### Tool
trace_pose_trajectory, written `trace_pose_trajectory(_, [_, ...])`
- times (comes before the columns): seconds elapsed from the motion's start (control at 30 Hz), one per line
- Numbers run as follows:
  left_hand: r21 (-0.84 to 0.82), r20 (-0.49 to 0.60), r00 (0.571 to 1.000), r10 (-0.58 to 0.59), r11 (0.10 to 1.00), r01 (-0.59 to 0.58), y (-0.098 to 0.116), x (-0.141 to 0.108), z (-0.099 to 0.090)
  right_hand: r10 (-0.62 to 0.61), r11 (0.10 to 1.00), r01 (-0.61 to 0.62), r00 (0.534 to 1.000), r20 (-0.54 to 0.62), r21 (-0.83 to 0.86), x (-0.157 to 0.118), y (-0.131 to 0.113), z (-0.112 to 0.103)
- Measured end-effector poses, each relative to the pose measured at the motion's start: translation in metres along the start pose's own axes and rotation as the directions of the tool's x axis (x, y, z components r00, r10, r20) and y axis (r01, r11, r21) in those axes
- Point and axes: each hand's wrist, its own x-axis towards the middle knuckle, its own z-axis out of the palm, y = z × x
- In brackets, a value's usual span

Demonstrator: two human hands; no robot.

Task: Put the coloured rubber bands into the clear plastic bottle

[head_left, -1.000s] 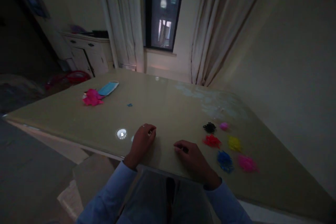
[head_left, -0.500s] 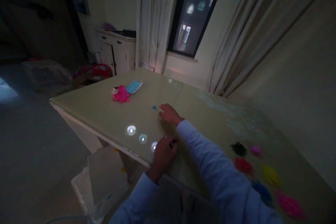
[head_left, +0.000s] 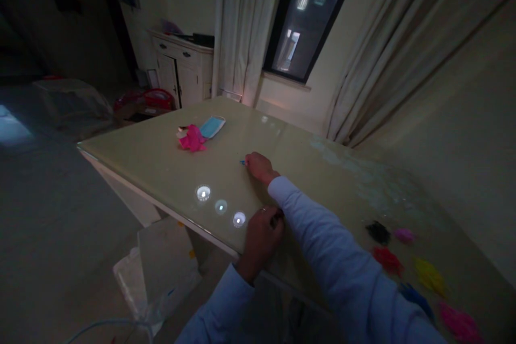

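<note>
My right hand (head_left: 259, 166) reaches out over the middle of the table (head_left: 161, 164). Its thumb and fingers are closed at a small blue piece (head_left: 242, 162), whose tip shows beyond them; its kind is too small to tell. Nearer the front edge, my left hand (head_left: 264, 234) is curled closed. Something dark shows by its fingers, but I cannot make out what it is. A blue face mask (head_left: 212, 127) lies farther back beside a crumpled bright pink piece (head_left: 192, 138).
Soft-looking heaps in black (head_left: 378, 232), red (head_left: 387, 260), yellow (head_left: 429, 276), blue (head_left: 417, 301) and pink (head_left: 459, 322) lie at the table's right. A white cabinet (head_left: 187, 72) stands behind, left of the curtain (head_left: 236, 27). A pale box-like thing (head_left: 161, 263) stands below the table edge.
My right hand's fingers have come together on the small blue piece, which lay apart from them before. My left hand stays curled near the front edge. The whole view has shifted slightly.
</note>
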Motion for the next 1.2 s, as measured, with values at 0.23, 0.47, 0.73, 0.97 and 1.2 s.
trace_pose_trajectory(0.23, [0.032, -0.034, 0.999, -0.004, 0.999, 0.005, 0.002, -0.001, 0.0, -0.013, 0.999, 0.013, 1.0, -0.007, 0.048, 0.0, 0.0, 0.002])
trace_pose_trajectory(0.47, [-0.014, -0.069, 0.998, 0.001, 1.0, -0.002, -0.002, 0.0, -0.002, 0.041, 0.942, -0.018, 0.997, -0.06, 0.336, -0.037, 0.013, -0.002])
trace_pose_trajectory(0.73, [0.006, -0.111, 0.993, -0.042, 0.999, 0.043, -0.011, 0.002, -0.007, 0.111, -0.027, 0.122, 0.987, -0.118, 0.992, -0.182, 0.036, -0.043])
trace_pose_trajectory(0.97, [0.503, 0.022, 0.999, -0.028, 0.864, 0.013, 0.004, 0.007, 0.0, 0.273, -0.413, 0.182, 0.96, -0.07, 0.893, -0.313, 0.059, -0.053])
trace_pose_trajectory(1.2, [0.654, 0.005, 0.997, -0.08, 0.754, 0.057, 0.015, 0.005, 0.006, 0.423, -0.385, 0.218, 0.905, -0.038, 0.897, -0.361, 0.084, -0.044])
